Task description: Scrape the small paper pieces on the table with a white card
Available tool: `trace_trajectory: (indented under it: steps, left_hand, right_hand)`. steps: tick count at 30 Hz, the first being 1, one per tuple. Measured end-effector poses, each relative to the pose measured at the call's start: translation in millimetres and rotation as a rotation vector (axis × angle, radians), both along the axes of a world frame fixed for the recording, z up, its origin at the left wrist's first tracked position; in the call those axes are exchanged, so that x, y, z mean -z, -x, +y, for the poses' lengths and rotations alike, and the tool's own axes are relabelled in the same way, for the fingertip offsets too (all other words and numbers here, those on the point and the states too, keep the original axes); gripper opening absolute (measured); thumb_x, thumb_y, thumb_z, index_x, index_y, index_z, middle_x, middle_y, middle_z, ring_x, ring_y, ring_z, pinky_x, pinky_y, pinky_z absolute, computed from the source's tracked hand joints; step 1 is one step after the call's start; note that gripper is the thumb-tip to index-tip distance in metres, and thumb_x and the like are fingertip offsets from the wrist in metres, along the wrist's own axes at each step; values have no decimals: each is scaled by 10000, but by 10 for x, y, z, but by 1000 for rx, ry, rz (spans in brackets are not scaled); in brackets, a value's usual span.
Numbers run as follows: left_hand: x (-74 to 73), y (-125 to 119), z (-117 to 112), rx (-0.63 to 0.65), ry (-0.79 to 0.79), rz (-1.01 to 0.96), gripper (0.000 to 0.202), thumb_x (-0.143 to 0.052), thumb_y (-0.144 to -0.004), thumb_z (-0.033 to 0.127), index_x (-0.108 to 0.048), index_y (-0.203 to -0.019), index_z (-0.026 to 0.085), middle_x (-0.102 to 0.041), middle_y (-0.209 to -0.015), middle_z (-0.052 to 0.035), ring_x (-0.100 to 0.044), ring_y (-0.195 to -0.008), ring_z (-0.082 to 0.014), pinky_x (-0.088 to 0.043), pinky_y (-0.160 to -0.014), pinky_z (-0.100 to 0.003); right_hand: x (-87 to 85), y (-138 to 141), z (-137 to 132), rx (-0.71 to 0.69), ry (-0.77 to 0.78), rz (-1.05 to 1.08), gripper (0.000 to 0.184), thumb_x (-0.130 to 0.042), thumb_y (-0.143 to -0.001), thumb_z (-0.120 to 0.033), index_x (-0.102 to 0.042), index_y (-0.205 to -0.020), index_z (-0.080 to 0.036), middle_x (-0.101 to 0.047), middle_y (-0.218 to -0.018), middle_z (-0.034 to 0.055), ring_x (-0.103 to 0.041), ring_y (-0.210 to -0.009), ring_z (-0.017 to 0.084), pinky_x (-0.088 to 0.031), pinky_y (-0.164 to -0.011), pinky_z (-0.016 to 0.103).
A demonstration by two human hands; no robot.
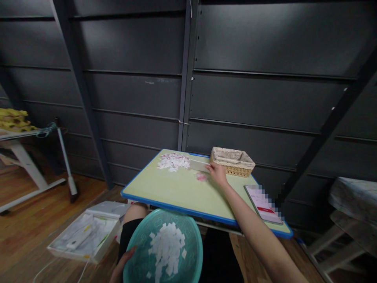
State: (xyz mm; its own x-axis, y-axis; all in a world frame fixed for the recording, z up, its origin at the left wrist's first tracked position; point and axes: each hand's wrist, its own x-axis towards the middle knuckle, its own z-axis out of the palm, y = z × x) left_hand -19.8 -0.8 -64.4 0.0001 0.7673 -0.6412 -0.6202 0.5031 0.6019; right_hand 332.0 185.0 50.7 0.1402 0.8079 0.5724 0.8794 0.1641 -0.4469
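My left hand [126, 262] grips the left rim of a green plastic basket [196, 243], its thumb over the inside wall. The basket is on my lap, below the table's front edge, with a heap of small white pieces [167, 243] in it. Out over the table, my right hand [217, 173] is closed on the right end of a flat white strip [198, 165]. The strip's left end meets a pile of small white and pinkish pieces [173, 162]. Just below the strip, a pink patch [202, 177] shows on the tabletop.
The pale yellow table [159, 188] has a blue edge. A lined wicker basket [238, 171] stands at its back right, and a phone-like device [263, 204] lies at the right. An open white box [85, 239] is on the floor at left. A dark panelled wall [141, 90] rises behind.
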Motion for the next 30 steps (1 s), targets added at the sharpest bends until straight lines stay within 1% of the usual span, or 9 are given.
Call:
trace_trajectory:
  steps: [2,5,8,11,15,20,23,26,30]
  left_hand:
    - [73,50,26,24,20,-45,772,-706,-712,322,-425,-1383,63,-799,-797,-109,-716,-888,-373,-547,-858,-500]
    - [157,109,63,44,27,-64,792,-741,-674,292,-439,-1377,87,-799,-770,-87,-719,-867,-375,-568,-820,-489]
    - [182,123,83,12,-10,-5,773,-726,-688,253,-431,-1373,49,-791,-709,-79,-727,-819,-369,-584,-780,-465]
    - [194,120,88,-5,-32,15,721,-705,-706,236,-452,-1351,35,-790,-705,-82,-732,-782,-360,-587,-772,-448]
    - [280,154,103,36,-19,-67,666,-728,-682,236,-515,-1293,76,-790,-697,-71,-730,-822,-358,-587,-773,-442]
    - [347,191,125,3,-31,-38,497,-738,-669,252,-623,-1127,96,-791,-695,-68,-738,-771,-335,-590,-763,-413]
    - [303,171,115,3,-30,-3,426,-734,-661,238,-659,-1057,100,-786,-668,-65,-738,-754,-341,-586,-769,-434]
    - [262,148,97,6,-19,-1,422,-714,-676,246,-663,-1070,105,-786,-674,-73,-731,-818,-356,-576,-791,-466]
    - [291,160,97,-13,-4,18,357,-715,-685,277,-683,-1005,123,-784,-677,-75,-724,-865,-347,-559,-832,-449]
  right_hand:
    - [-3,20,6,-37,-4,14,267,-495,-857,-306,-708,-815,-149,-707,-743,65,-585,-655,179,-333,-609,246]
    - [-15,29,-9,-30,2,-27,253,-502,-857,-295,-713,-845,-155,-715,-764,76,-595,-666,188,-343,-614,251]
    - [-35,3,-36,25,5,-96,271,-479,-877,-307,-709,-857,-165,-717,-780,82,-599,-672,198,-335,-609,260]
    - [-52,-29,-57,65,-2,-137,279,-465,-892,-313,-702,-873,-167,-720,-815,87,-611,-702,204,-334,-614,260]
    - [-60,-48,-72,88,15,-217,264,-461,-901,-300,-691,-904,-169,-722,-841,92,-624,-742,212,-326,-617,259]
    - [-64,-63,-96,165,2,-246,292,-421,-924,-298,-678,-951,-163,-720,-842,107,-626,-720,210,-310,-599,261]
    - [-51,-54,-98,118,-34,-240,288,-425,-921,-296,-682,-930,-166,-718,-823,102,-628,-722,209,-324,-609,260]
    - [-30,-25,-84,48,-58,-223,278,-435,-910,-290,-687,-909,-173,-717,-812,92,-628,-724,207,-343,-623,258]
    - [-27,-8,-74,3,-57,-214,272,-431,-906,-286,-679,-918,-176,-714,-814,85,-624,-717,204,-347,-618,257]
